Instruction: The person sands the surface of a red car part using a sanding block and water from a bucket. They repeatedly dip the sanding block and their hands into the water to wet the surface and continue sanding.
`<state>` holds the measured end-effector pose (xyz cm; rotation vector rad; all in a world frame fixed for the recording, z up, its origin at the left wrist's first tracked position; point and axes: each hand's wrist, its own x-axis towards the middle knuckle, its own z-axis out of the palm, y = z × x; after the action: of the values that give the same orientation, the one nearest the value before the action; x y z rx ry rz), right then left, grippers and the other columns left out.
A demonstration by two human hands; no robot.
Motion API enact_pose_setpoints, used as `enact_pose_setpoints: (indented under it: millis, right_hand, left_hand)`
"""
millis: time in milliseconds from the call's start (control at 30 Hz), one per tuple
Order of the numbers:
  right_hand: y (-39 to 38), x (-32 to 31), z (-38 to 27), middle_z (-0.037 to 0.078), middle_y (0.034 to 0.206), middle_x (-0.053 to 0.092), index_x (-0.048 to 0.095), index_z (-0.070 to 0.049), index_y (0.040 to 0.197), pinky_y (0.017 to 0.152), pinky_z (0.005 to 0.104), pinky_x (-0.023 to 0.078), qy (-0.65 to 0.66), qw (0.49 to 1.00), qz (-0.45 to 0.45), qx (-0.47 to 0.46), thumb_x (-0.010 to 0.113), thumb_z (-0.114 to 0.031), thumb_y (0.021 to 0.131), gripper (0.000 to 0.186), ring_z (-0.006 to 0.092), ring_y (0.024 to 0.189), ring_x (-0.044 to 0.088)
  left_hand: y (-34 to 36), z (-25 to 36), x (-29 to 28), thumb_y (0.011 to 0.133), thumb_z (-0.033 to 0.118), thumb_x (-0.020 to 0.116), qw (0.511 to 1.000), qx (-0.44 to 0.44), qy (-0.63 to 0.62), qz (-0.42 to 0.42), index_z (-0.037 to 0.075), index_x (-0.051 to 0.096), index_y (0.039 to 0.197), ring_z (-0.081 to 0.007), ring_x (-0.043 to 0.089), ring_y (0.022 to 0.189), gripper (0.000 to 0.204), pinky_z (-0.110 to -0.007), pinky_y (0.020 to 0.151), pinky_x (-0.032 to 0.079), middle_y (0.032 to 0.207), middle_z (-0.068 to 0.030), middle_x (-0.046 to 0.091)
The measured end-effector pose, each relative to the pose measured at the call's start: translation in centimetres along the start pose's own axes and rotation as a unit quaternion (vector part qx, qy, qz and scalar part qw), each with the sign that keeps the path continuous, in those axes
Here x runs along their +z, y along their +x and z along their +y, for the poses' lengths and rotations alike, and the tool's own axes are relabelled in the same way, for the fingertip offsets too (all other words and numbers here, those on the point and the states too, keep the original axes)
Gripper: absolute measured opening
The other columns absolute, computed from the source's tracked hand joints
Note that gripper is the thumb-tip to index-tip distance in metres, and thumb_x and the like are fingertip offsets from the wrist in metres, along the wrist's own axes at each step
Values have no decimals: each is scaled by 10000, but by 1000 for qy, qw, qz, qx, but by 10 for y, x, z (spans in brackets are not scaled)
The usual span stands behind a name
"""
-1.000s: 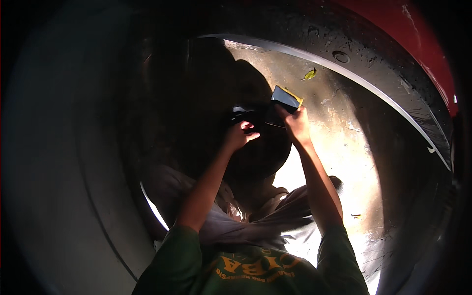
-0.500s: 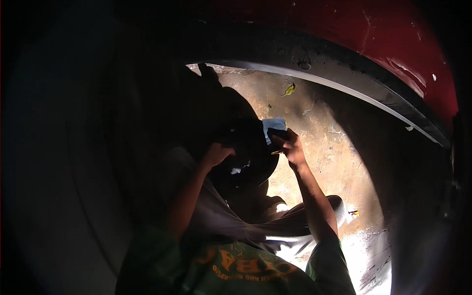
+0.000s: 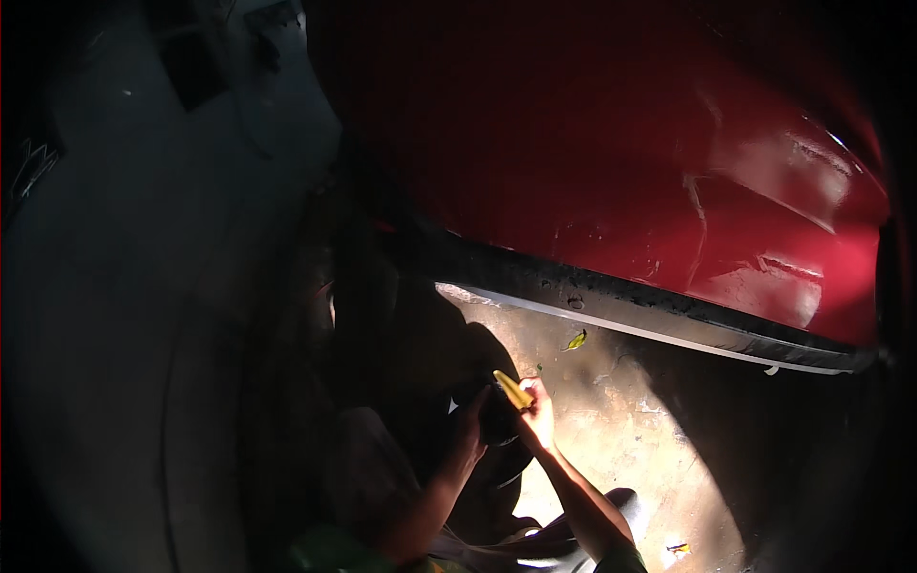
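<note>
My right hand (image 3: 538, 413), lit by the sun, is closed around a narrow yellow strip-shaped thing (image 3: 513, 390) that points up and to the left; its exact kind does not show. Close on its left, my left hand (image 3: 467, 435) is in shade, its thumb side turned up and its fingers curled in against a dark thing (image 3: 499, 422) between the two hands. What that dark thing is, the shadow hides. Both hands are low in front of my bent legs, over a large dark rounded shape.
Ahead and to the right stretches a red car body panel (image 3: 611, 162) with a black lower trim (image 3: 650, 310) and a pale bottom edge. Sunlit concrete floor (image 3: 621, 458) lies below it, with a yellow-green leaf (image 3: 575, 340). Deep shadow covers the left.
My view has tilted up, so more of the red panel shows. My hands have come closer together. A pale blue sheet showed at the right hand before; now the yellow strip shows there.
</note>
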<state>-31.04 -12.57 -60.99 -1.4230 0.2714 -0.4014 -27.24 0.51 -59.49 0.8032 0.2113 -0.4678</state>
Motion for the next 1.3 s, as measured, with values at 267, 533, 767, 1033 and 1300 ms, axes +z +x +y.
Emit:
enact_pose_setpoints:
  millis: [267, 533, 767, 1033, 1300]
  right_hand:
    - [33, -73, -26, 119, 1072, 708, 535, -81, 1242, 538, 351, 612, 156, 979, 108, 75, 581, -153, 995, 261, 230, 841, 721]
    - [53, -61, 59, 113, 1061, 670, 503, -39, 1185, 556, 342, 606, -53, 994, 3, 99, 591, 13, 902, 301, 212, 815, 695]
    - [53, -76, 83, 187, 988, 716, 581, -62, 1074, 828, 392, 553, -241, 969, 11, 59, 753, -128, 813, 319, 324, 921, 714]
    - [26, -78, 69, 45, 844, 601, 543, -72, 961, 735, 344, 534, -153, 986, -26, 58, 823, -113, 785, 333, 194, 831, 644]
    - [41, -68, 61, 93, 811, 693, 584, -93, 940, 672, 344, 541, -256, 967, -14, -7, 644, 32, 830, 177, 214, 752, 695]
  left_hand:
    - [-9, 175, 181, 903, 163, 723, 926, 317, 195, -57, -35, 606, 1228, -209, 651, 1043, 398, -331, 944, 527, 1165, -108, 663]
    - [-49, 306, 425, 783, 205, 818, 362, 841, 383, -124, -63, 689, 994, -308, 727, 903, 364, -379, 776, 577, 935, -218, 731]
    - [-24, 405, 439, 803, 208, 715, 419, 775, 474, 1, -2, 688, 926, -375, 706, 818, 245, -439, 766, 560, 827, -213, 709]
    - [68, 550, 370, 801, 552, 702, 448, 700, 512, 219, 79, 721, 1067, -442, 656, 1024, 543, -481, 913, 518, 1044, -232, 710]
    - [-69, 360, 464, 857, 306, 711, 364, 707, 604, -51, 11, 703, 934, -356, 709, 747, 305, -459, 706, 570, 851, -182, 726]
